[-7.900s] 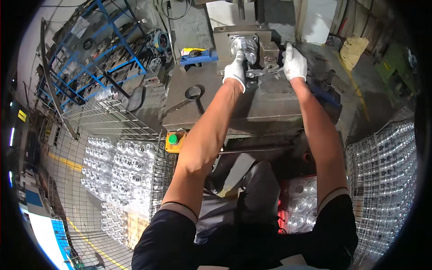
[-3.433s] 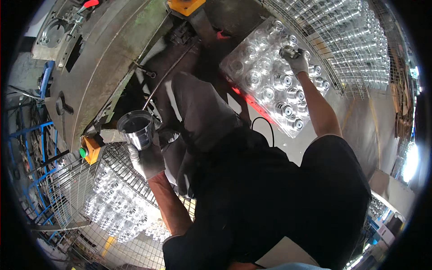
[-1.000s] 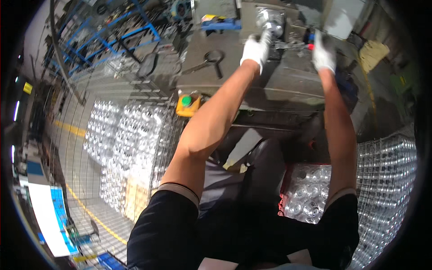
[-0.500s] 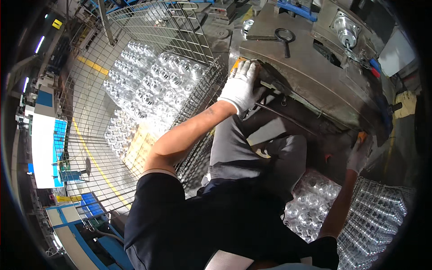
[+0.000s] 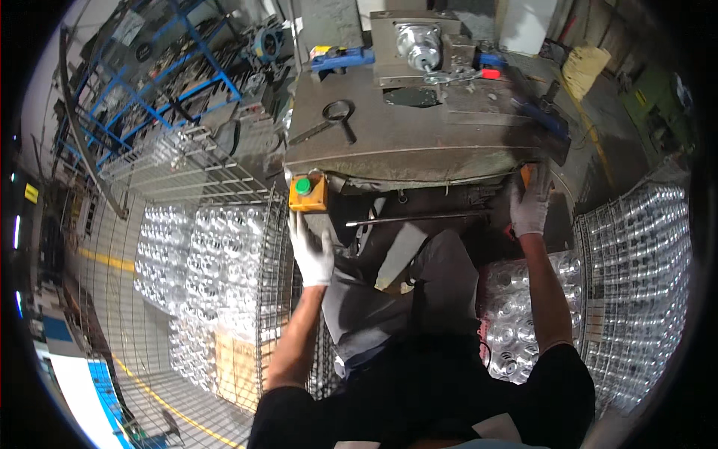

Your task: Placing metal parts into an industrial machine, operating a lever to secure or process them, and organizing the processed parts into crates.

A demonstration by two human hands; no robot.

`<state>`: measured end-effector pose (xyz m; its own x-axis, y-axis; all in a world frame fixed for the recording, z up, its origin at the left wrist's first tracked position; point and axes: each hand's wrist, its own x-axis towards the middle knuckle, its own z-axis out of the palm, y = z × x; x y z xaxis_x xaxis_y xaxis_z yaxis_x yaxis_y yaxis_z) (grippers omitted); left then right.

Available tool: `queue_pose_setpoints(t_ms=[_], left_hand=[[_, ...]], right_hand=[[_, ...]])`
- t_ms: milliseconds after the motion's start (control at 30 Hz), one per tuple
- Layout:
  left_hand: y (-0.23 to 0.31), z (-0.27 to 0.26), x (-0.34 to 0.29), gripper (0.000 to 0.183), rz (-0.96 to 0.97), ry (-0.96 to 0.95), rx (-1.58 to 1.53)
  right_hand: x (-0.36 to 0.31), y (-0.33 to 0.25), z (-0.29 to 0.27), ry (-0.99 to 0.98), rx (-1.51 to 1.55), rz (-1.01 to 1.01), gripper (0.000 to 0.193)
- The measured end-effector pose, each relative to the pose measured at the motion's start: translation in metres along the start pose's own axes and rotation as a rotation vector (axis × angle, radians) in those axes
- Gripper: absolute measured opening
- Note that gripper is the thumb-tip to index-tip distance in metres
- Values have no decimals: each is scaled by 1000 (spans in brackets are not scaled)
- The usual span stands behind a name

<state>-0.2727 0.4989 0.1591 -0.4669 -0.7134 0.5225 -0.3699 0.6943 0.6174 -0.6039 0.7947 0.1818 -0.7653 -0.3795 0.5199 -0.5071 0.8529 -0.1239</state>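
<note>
My left hand, in a white glove, is just below a yellow push-button box with a green button. Its fingers are stretched upward, the thumb apart, and the tips are at the box's lower edge; I cannot tell whether they touch. At the bench's right front corner, my gloved right hand lies with extended fingers over an orange box, mostly hidden beneath it. Beyond both hands, a shiny silver metal part sits in a fixture on the steel bench.
Wire-mesh cages with stacked silver parts stand at left and right. More parts lie beside my right leg. On the bench are a black ring-ended tool, blue clamps and a red-tipped handle.
My left hand has come down off the yellow box, uncovering the green button. The right hand remains at the orange box. The head view has turned, bringing the bench toward the middle.
</note>
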Motion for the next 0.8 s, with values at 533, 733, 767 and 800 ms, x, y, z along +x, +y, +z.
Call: queue_pose_setpoints(t_ms=[533,733,767,800], left_hand=[[-135,-41,-120,48,-647,1,151],[-133,-40,-133,43,-741,45,18],[-138,-43,-138,43,-772,68,-18],[-137,-47,-139,42,-787,79,9]], right_hand=[[84,-104,-38,214,395,-284,51],[198,-87,-13,148,451,-167,39],[207,-86,-11,39,469,-122,36],[217,-80,-5,28,440,-170,36]])
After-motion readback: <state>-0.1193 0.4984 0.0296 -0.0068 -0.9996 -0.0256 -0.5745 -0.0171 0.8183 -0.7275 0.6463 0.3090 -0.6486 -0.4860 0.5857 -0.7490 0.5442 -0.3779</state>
